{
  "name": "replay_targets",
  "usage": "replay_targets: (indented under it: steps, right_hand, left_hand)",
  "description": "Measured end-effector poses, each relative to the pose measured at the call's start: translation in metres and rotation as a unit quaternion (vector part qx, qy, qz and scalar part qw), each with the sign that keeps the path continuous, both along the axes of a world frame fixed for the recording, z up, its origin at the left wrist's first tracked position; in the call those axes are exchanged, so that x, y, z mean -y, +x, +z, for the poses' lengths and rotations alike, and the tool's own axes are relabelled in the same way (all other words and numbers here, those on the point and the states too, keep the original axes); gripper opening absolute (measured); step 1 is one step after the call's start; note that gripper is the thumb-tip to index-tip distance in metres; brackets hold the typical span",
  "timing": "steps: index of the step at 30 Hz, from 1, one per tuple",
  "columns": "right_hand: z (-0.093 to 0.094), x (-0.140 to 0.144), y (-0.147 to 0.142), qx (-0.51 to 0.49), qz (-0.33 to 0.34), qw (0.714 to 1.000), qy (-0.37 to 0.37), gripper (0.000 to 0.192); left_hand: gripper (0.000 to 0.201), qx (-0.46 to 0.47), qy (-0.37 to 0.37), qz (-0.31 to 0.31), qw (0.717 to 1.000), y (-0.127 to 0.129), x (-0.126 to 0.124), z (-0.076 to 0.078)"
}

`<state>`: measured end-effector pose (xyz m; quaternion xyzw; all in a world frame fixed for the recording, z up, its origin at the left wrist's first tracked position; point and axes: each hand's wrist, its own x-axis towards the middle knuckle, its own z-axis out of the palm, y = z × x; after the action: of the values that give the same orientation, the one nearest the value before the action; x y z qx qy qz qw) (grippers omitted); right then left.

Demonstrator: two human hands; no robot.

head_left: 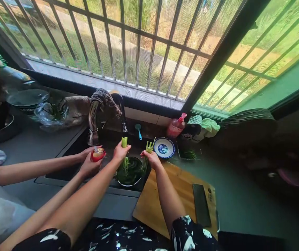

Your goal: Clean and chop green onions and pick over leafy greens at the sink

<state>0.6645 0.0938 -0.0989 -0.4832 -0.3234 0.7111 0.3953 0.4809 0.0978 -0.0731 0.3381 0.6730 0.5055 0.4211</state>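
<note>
Patterned black-and-white sleeves are framing the lower edge, one on each of the wearer's two forearms, both reaching forward over the counter's front edge toward the sink (68, 153).

Left hand (120, 151): fingers are closing around one bunch of green stalks (124, 142), its long axis running upright, cut ends up, leaves trailing down into the bowl.

Right hand (152, 159): fingers are curling around a second bunch of stalks (149, 147), tilted slightly right, likewise hanging down into the bowl.

Metal bowl (139, 181): one, sitting in the sink directly under and between both hands, holding dark leafy greens. Both hands are about equally near it.

Wooden cutting board (181, 188): one, lying at the sink's right edge; one cleaver (201, 204) is resting flat on it, blade running front to back.

Blue patterned bowl (164, 147): one, behind the board.

Pink bottle (176, 126): one, standing at the counter's back edge.

Second person's two hands (92, 158), at the left, are holding a red object (97, 154) under the tap.
</note>
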Motion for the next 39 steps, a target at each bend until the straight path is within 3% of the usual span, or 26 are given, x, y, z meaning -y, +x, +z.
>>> replay_targets:
  steps: [2, 7, 11, 15, 20, 25, 29, 34, 39]
  right_hand:
    - [0.004, 0.001, -0.003, -0.017, 0.05, 0.999, 0.013, 0.037]
    - [0.014, 0.006, -0.012, -0.075, 0.182, 0.979, 0.056, 0.038]
    - [0.01, 0.008, -0.023, -0.097, 0.242, 0.965, 0.024, 0.041]
    - [-0.006, 0.012, -0.033, -0.065, 0.257, 0.964, -0.033, 0.042]
    - [-0.014, 0.016, -0.047, -0.054, 0.29, 0.955, -0.037, 0.044]
    - [-0.007, 0.016, -0.051, -0.122, 0.24, 0.963, -0.022, 0.036]
    - [-0.004, 0.016, -0.055, -0.123, 0.21, 0.968, -0.056, 0.03]
    - [-0.005, 0.017, -0.067, -0.043, 0.206, 0.977, -0.039, 0.018]
    - [-0.005, 0.02, -0.066, -0.059, 0.244, 0.968, -0.026, 0.026]
  left_hand:
    - [0.038, 0.022, 0.0, -0.029, 0.999, 0.01, 0.006, 0.005]
    - [0.045, 0.166, -0.026, -0.148, 0.975, 0.024, 0.024, 0.02]
    - [0.044, 0.201, -0.023, -0.116, 0.972, 0.013, 0.035, 0.019]
    - [0.05, 0.152, -0.012, -0.029, 0.988, 0.0, 0.046, 0.009]
    - [0.052, 0.174, -0.027, -0.064, 0.982, -0.008, 0.057, 0.0]
    - [0.051, 0.192, -0.026, -0.017, 0.981, -0.017, 0.06, -0.003]
    - [0.045, 0.137, -0.011, -0.006, 0.99, -0.019, 0.06, -0.003]
    - [0.039, 0.066, -0.015, -0.059, 0.996, -0.013, 0.058, -0.009]
    - [0.049, 0.146, -0.026, -0.034, 0.988, -0.01, 0.055, -0.021]
